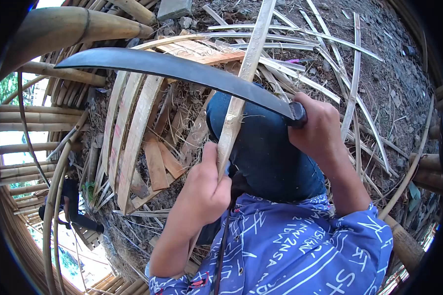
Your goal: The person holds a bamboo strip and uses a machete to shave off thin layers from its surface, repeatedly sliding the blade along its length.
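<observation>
My right hand (318, 123) is wrapped round the dark handle of a machete (177, 69), whose long curved blade reaches left across the view. The blade lies across a pale bamboo strip (253, 44) just over my knee. Lower on the strip, my left hand (202, 189) is closed round it with the thumb along its side. The strip runs from my left fist up past the top edge of the view. Its face looks rough, with fine frayed fibres near the blade.
Split bamboo slats (138, 118) and shavings lie on the ground at left. Thin strips (354, 73) are scattered at right. Thick bamboo poles (79, 24) frame the upper left. Another person (71, 206) is at the lower left, beyond bent bamboo. A grey block (174, 8) sits at the top.
</observation>
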Demonstrator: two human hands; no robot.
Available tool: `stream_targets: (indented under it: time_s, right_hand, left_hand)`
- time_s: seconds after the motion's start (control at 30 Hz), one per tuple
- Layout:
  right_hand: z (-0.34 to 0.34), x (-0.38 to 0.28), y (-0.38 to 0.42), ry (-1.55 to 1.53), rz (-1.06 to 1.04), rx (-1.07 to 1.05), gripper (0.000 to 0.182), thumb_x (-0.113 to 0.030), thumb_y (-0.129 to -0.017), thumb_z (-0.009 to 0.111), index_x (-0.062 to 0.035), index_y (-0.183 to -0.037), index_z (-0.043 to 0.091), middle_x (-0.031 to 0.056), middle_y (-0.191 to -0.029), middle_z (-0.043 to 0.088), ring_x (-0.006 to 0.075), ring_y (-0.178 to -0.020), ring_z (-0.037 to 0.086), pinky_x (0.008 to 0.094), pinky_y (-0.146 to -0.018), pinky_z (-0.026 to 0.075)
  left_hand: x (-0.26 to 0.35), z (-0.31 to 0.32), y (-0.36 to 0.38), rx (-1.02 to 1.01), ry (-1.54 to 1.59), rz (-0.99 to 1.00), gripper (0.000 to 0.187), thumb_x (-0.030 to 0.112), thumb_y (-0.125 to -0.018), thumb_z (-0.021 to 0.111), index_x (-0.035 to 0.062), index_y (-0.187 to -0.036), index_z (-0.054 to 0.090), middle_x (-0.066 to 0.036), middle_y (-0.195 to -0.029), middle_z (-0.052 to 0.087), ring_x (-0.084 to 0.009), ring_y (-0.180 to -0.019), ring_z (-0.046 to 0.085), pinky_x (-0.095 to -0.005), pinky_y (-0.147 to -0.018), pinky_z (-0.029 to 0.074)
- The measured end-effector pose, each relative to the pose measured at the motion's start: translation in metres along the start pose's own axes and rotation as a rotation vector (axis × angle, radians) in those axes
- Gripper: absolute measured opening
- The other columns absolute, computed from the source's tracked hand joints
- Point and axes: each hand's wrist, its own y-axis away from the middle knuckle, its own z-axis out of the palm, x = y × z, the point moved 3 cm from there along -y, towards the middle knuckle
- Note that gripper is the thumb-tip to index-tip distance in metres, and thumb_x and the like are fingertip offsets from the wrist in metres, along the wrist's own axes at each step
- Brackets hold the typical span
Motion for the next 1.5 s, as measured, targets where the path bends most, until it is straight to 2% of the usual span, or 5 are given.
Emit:
stream_targets:
  time_s: [0.43, 0.53, 0.9, 0.97, 1.5]
  right_hand:
    - [-0.017, 0.004, -0.025, 0.174, -0.133, -0.084, 0.021, -0.012, -0.061, 0.068, -0.0033, -0.077, 0.056, 0.0175, -0.067, 0.062, 0.0371, -0.066, 0.064, 0.0446, -0.06, 0.051]
    - [-0.023, 0.024, -0.049, 0.212, 0.088, -0.035, 0.015, -0.012, -0.064, 0.067, -0.0043, -0.074, 0.058, 0.0188, -0.07, 0.064, 0.0369, -0.071, 0.065, 0.0454, -0.066, 0.052]
    - [-0.015, 0.027, -0.061, 0.249, -0.107, 0.053, 0.012, -0.013, -0.066, 0.065, -0.0053, -0.074, 0.059, 0.0172, -0.068, 0.063, 0.0367, -0.069, 0.065, 0.0459, -0.065, 0.052]
    - [-0.018, 0.037, -0.069, 0.261, -0.062, 0.093, 0.01, -0.013, -0.067, 0.063, -0.0052, -0.073, 0.059, 0.0175, -0.067, 0.063, 0.0369, -0.068, 0.065, 0.0459, -0.064, 0.052]
    - [-0.017, 0.024, -0.081, 0.321, -0.193, 0.091, 0.028, -0.016, -0.057, 0.076, -0.0062, -0.075, 0.056, 0.0134, -0.068, 0.063, 0.032, -0.072, 0.067, 0.0426, -0.064, 0.053]
  left_hand:
    - [0.007, 0.013, -0.002, -0.117, 0.043, 0.054, 0.031, 0.004, -0.078, 0.046, -0.0047, -0.104, 0.033, -0.035, -0.071, 0.05, -0.0544, -0.075, 0.052, -0.0552, -0.069, 0.041]
    - [0.006, 0.014, 0.002, -0.097, 0.049, 0.06, 0.03, 0.003, -0.077, 0.046, -0.005, -0.104, 0.033, -0.034, -0.071, 0.05, -0.0542, -0.075, 0.053, -0.054, -0.068, 0.042]
    - [0.01, 0.009, 0.011, -0.124, 0.085, -0.019, 0.031, 0.001, -0.076, 0.046, -0.0046, -0.104, 0.035, -0.03, -0.068, 0.051, -0.0522, -0.073, 0.055, -0.0504, -0.066, 0.044]
    - [0.006, 0.008, 0.021, -0.071, 0.093, -0.026, 0.018, 0.002, -0.079, 0.043, -0.0011, -0.096, 0.04, -0.016, -0.072, 0.051, -0.0269, -0.063, 0.052, -0.0369, -0.059, 0.041]
    - [-0.029, 0.01, 0.076, -0.123, 0.191, -0.194, 0.019, 0.002, -0.077, 0.044, 0.0027, -0.095, 0.038, -0.006, -0.068, 0.046, -0.0128, -0.059, 0.042, -0.0281, -0.054, 0.035]
